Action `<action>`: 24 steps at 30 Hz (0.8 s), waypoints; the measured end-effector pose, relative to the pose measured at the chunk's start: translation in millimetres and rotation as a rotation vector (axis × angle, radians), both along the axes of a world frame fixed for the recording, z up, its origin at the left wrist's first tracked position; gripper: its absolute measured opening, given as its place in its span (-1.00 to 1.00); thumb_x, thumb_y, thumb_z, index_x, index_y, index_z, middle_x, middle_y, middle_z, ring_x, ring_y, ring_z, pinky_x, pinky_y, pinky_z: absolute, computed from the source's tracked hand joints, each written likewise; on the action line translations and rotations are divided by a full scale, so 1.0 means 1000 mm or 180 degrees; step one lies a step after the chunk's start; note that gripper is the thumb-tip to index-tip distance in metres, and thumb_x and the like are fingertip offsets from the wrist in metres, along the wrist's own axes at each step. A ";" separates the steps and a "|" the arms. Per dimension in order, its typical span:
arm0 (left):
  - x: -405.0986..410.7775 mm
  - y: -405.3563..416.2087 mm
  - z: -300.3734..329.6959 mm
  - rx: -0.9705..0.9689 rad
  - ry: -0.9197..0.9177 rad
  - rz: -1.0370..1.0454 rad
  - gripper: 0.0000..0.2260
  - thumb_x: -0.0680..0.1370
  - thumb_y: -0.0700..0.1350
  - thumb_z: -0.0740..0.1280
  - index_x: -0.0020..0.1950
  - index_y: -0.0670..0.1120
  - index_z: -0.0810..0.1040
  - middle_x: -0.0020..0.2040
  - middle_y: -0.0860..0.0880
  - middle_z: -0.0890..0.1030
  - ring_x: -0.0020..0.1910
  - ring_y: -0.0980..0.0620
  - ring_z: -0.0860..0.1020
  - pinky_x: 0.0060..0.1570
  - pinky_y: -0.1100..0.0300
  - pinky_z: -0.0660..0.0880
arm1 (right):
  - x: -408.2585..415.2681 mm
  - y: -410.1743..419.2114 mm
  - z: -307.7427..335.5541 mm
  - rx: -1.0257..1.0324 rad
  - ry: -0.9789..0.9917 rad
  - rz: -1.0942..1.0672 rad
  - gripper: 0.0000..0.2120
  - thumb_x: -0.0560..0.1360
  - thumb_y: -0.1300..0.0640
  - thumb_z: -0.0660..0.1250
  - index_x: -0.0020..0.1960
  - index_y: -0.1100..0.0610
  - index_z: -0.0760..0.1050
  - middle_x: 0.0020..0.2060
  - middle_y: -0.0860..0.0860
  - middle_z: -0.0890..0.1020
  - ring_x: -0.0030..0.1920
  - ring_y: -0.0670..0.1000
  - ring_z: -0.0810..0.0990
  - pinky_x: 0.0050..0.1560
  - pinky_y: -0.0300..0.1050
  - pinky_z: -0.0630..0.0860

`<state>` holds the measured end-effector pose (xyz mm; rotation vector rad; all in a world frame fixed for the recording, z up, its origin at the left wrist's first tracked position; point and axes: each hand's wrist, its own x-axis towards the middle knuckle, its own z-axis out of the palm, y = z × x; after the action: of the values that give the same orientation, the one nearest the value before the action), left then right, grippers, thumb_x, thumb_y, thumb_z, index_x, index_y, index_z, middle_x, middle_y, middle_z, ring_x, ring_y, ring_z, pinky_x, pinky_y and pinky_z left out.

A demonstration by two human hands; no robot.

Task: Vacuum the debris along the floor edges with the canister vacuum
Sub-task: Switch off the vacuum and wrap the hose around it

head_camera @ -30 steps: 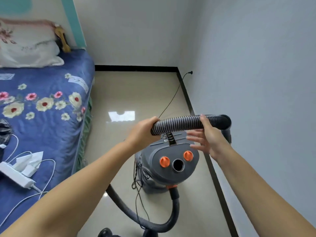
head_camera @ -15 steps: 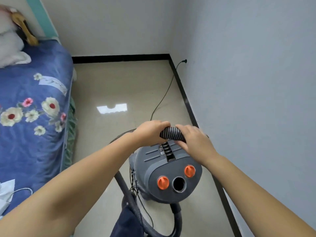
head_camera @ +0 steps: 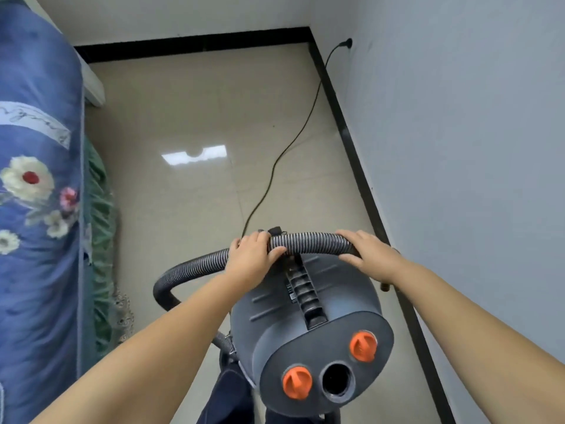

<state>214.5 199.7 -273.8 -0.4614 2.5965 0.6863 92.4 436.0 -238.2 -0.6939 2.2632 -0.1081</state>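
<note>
A grey canister vacuum [head_camera: 308, 325] with two orange knobs and a round opening stands on the tiled floor below me. Its ribbed grey hose [head_camera: 308, 241] arches across the far end of the canister top and curves down to the left. My left hand [head_camera: 252, 258] grips the hose near the carry handle. My right hand [head_camera: 365, 252] grips the same hose further right, close to the wall. The hose end beyond my right hand is hidden.
A black power cord [head_camera: 287, 148] runs from a wall plug [head_camera: 347, 42] across the beige floor [head_camera: 189, 111] to the vacuum. Black skirting [head_camera: 360, 179] lines the grey wall on the right and the far wall. A bed with a blue floral cover [head_camera: 39, 209] fills the left.
My hands have moved apart along the hose, the right one sliding to the right. The view has tilted down and closer to the vacuum.
</note>
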 end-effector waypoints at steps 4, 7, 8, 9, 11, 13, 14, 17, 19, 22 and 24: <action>-0.014 0.001 -0.020 0.0039 0.0030 0.0418 -0.58 0.61 0.15 0.13 0.30 -0.12 0.38 0.25 -0.10 0.47 0.28 -0.10 0.39 0.32 0.00 0.21 | -0.018 -0.033 -0.024 -0.0149 -0.0305 -0.0225 -0.43 0.54 -0.29 0.17 0.46 -0.04 0.31 0.20 0.13 0.51 0.24 0.16 0.46 0.22 0.00 0.41; -0.032 0.000 -0.024 0.0339 0.0023 0.0446 -0.55 0.57 0.17 0.23 0.27 -0.14 0.39 0.23 -0.12 0.47 0.24 -0.11 0.41 0.23 0.02 0.33 | -0.036 -0.060 -0.034 -0.0072 -0.0575 -0.0100 -0.45 0.51 -0.33 0.19 0.29 0.05 0.45 0.11 0.05 0.58 0.10 0.09 0.54 0.04 -0.07 0.43; -0.038 0.002 -0.025 0.0442 0.0037 0.0503 -0.52 0.55 0.18 0.26 0.28 -0.15 0.37 0.24 -0.12 0.46 0.25 -0.11 0.41 0.22 0.02 0.35 | -0.039 -0.067 -0.037 -0.0044 -0.0626 -0.0003 -0.46 0.51 -0.34 0.18 0.25 0.06 0.47 0.08 0.04 0.59 0.06 0.08 0.54 0.01 -0.07 0.43; -0.044 0.004 -0.026 0.0530 0.0025 0.0583 -0.47 0.53 0.18 0.30 0.32 -0.15 0.34 0.27 -0.13 0.43 0.27 -0.12 0.40 0.23 0.02 0.35 | -0.042 -0.074 -0.040 -0.0032 -0.0666 0.0085 -0.47 0.52 -0.33 0.17 0.23 0.07 0.47 0.08 0.05 0.60 0.05 0.08 0.54 0.01 -0.07 0.42; -0.053 0.009 -0.028 0.0588 -0.0178 0.0686 -0.33 0.50 0.20 0.32 0.45 -0.14 0.21 0.36 -0.17 0.34 0.35 -0.15 0.34 0.30 -0.01 0.31 | -0.045 -0.082 -0.047 -0.0008 -0.0757 0.0177 -0.50 0.56 -0.26 0.18 0.29 0.09 0.44 0.14 0.09 0.58 0.10 0.10 0.53 0.01 -0.08 0.40; -0.057 0.012 -0.036 0.0423 -0.0519 0.0587 -0.24 0.50 0.24 0.30 0.54 -0.07 0.06 0.41 -0.19 0.27 0.41 -0.19 0.26 0.35 -0.05 0.24 | -0.046 -0.084 -0.056 0.0050 -0.0846 0.0228 -0.52 0.60 -0.18 0.17 0.36 0.12 0.40 0.23 0.13 0.55 0.19 0.13 0.50 0.03 -0.12 0.34; -0.058 0.012 -0.041 0.0326 -0.0661 0.0486 -0.24 0.50 0.26 0.27 0.55 -0.04 0.02 0.43 -0.19 0.24 0.42 -0.20 0.23 0.36 -0.06 0.21 | -0.047 -0.085 -0.060 0.0070 -0.0889 0.0267 -0.52 0.61 -0.15 0.16 0.39 0.13 0.38 0.26 0.14 0.53 0.22 0.14 0.49 0.05 -0.13 0.34; -0.058 0.009 -0.053 0.0338 -0.0878 0.0301 -0.30 0.53 0.31 0.17 0.56 0.03 0.03 0.51 -0.15 0.14 0.48 -0.19 0.13 0.41 -0.10 0.10 | -0.053 -0.087 -0.069 0.0103 -0.1053 0.0323 -0.53 0.62 -0.13 0.16 0.40 0.14 0.36 0.28 0.15 0.52 0.24 0.13 0.48 0.11 -0.12 0.33; -0.057 0.008 -0.059 0.0347 -0.0951 0.0309 -0.33 0.54 0.30 0.14 0.55 0.03 0.05 0.55 -0.14 0.06 0.51 -0.17 0.04 0.44 -0.16 -0.02 | -0.054 -0.091 -0.076 0.0088 -0.1080 0.0327 -0.54 0.62 -0.12 0.17 0.39 0.15 0.37 0.26 0.16 0.53 0.22 0.13 0.49 0.07 -0.14 0.32; -0.062 0.009 -0.071 0.0386 -0.1153 0.0373 -0.33 0.56 0.28 0.13 0.56 0.04 -0.02 0.58 -0.09 -0.08 0.55 -0.13 -0.12 0.43 -0.23 -0.19 | -0.056 -0.094 -0.092 0.0086 -0.1068 0.0319 -0.56 0.62 -0.09 0.19 0.37 0.17 0.38 0.25 0.18 0.53 0.21 0.15 0.49 0.02 -0.16 0.30; -0.065 0.010 -0.081 0.0451 -0.1154 0.0465 -0.28 0.55 0.27 0.16 0.57 0.08 -0.13 0.58 -0.08 -0.14 0.55 -0.10 -0.17 0.41 -0.24 -0.23 | -0.057 -0.094 -0.105 0.0098 -0.1119 0.0315 -0.57 0.63 -0.08 0.18 0.36 0.17 0.38 0.24 0.19 0.53 0.21 0.16 0.50 0.01 -0.17 0.29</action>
<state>149.7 209.2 -355.3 -0.6677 2.1759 0.7507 35.3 341.6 -343.4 -0.7089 1.8886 -0.1357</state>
